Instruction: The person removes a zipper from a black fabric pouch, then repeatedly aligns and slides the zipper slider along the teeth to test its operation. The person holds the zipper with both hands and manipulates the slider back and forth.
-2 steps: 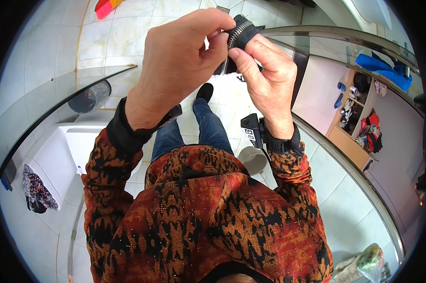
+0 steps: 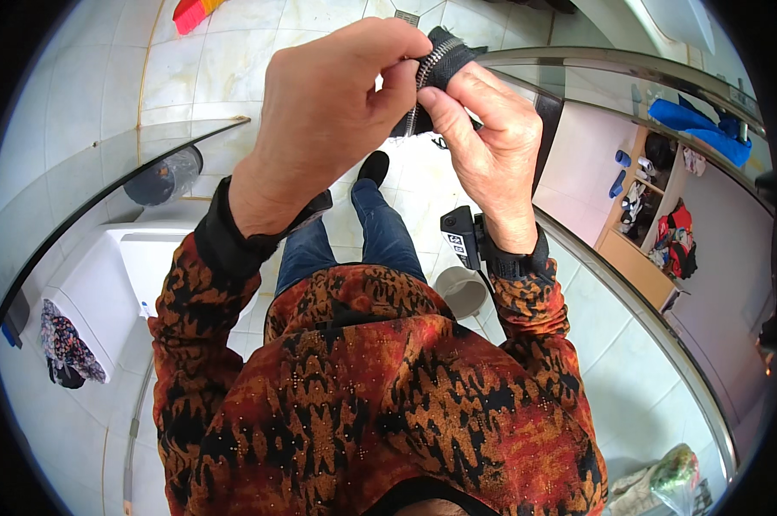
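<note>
Up in front of me, both hands hold a black zipper [image 2: 441,60] with silver metal teeth and a frayed cloth end. My left hand [image 2: 333,99] pinches its left edge between thumb and bent fingers. My right hand [image 2: 490,129] grips it from the other side, thumb against the teeth and fingers behind the black tape. The toothed strip curves over at the top, and its lower part runs down between the hands, partly hidden. Whether a slider is under my left fingertips cannot be seen.
A glass panel with a dark edge [image 2: 122,193] stands at the left beside a white fixture [image 2: 96,284] with a flowered cloth [image 2: 66,344]. A grey bucket [image 2: 462,292] is on the tiled floor. A metal rail [image 2: 664,69] and a shelf unit [image 2: 634,224] are at the right.
</note>
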Demonstrator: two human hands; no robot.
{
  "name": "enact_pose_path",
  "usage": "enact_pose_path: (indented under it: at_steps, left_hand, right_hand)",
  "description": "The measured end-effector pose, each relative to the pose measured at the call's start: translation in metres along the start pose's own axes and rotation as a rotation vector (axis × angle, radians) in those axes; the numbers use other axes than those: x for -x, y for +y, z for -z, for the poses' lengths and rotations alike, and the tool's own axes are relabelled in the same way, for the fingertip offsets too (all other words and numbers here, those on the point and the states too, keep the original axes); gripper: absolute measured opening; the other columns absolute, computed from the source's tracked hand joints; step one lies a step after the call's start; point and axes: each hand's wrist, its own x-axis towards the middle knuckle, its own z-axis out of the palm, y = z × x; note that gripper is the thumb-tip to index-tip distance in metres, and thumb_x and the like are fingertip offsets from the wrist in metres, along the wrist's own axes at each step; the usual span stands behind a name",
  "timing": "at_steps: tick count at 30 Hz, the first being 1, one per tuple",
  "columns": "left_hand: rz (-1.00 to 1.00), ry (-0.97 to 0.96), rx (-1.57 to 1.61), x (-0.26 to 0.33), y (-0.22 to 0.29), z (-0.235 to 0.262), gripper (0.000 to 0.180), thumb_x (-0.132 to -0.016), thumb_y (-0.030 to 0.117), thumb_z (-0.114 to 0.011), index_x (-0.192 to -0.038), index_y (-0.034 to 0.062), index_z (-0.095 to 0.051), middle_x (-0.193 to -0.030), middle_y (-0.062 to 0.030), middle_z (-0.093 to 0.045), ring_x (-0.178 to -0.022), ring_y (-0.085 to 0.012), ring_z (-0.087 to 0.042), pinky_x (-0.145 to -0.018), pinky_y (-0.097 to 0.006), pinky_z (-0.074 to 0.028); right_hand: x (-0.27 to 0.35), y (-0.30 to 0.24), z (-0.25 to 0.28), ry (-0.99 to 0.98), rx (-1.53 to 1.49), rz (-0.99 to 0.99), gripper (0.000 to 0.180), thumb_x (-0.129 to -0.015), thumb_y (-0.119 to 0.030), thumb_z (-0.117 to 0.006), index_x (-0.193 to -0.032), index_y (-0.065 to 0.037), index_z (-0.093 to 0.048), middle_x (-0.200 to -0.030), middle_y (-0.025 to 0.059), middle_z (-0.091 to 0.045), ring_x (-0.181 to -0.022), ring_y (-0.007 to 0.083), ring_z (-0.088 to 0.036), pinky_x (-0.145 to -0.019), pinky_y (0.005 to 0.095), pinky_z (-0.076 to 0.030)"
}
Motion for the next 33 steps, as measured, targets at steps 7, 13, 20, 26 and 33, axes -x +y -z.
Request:
enact_pose_path:
  at_steps: [7,13,20,26,33]
  left_hand:
    - [0.081,0.034,-0.042,0.003,-0.007,-0.002,0.008,-0.075,-0.004,-0.055,-0.080,0.0018,-0.058,-0.056,0.0045,-0.047,-0.048,-0.0014,-0.037,-0.045,-0.015,-0.034]
    - [0.522,0.111,0.410,-0.002,-0.021,0.014,0.008,-0.079,0.002,-0.052,-0.084,0.0026,-0.059,-0.063,0.0016,-0.053,-0.048,-0.0008,-0.042,-0.043,-0.014,-0.032]
    - [0.416,-0.125,0.363,0.001,-0.007,0.016,0.016,-0.083,0.002,-0.050,-0.095,0.0032,-0.061,-0.069,0.0019,-0.056,-0.055,-0.0026,-0.046,-0.049,-0.014,-0.036]
    - [0.324,-0.273,0.272,0.001,-0.004,0.018,0.013,-0.084,0.003,-0.052,-0.093,0.0014,-0.061,-0.069,0.0045,-0.054,-0.060,-0.0011,-0.045,-0.053,-0.014,-0.037]
    - [0.294,-0.263,0.168,-0.002,0.006,0.018,0.015,-0.081,0.000,-0.053,-0.093,0.0014,-0.061,-0.069,0.0051,-0.053,-0.060,-0.0014,-0.046,-0.054,-0.014,-0.037]
  right_hand:
    - [-0.001,0.001,0.005,-0.058,-0.084,-0.012,0.005,-0.071,0.001,-0.060,-0.070,0.004,-0.055,-0.058,0.0071,-0.046,-0.052,0.0172,-0.045,-0.048,0.0272,-0.037]
    - [0.005,0.004,0.009,-0.040,-0.274,-0.123,0.007,-0.073,0.001,-0.059,-0.070,0.005,-0.054,-0.058,0.0042,-0.045,-0.053,0.0118,-0.043,-0.049,0.0243,-0.035]
    - [0.010,0.003,0.009,-0.138,-0.177,-0.084,0.009,-0.071,0.000,-0.059,-0.079,0.003,-0.057,-0.062,0.0054,-0.050,-0.055,0.0111,-0.046,-0.050,0.0243,-0.037]
    - [0.012,0.003,0.010,-0.176,-0.115,-0.036,0.025,-0.069,-0.001,-0.059,-0.094,0.001,-0.060,-0.067,0.0068,-0.056,-0.055,0.0112,-0.049,-0.051,0.0240,-0.041]
    - [0.014,0.003,0.013,-0.167,-0.078,-0.101,0.030,-0.069,-0.001,-0.060,-0.099,0.002,-0.060,-0.073,0.0054,-0.059,-0.059,0.0099,-0.049,-0.055,0.0228,-0.041]
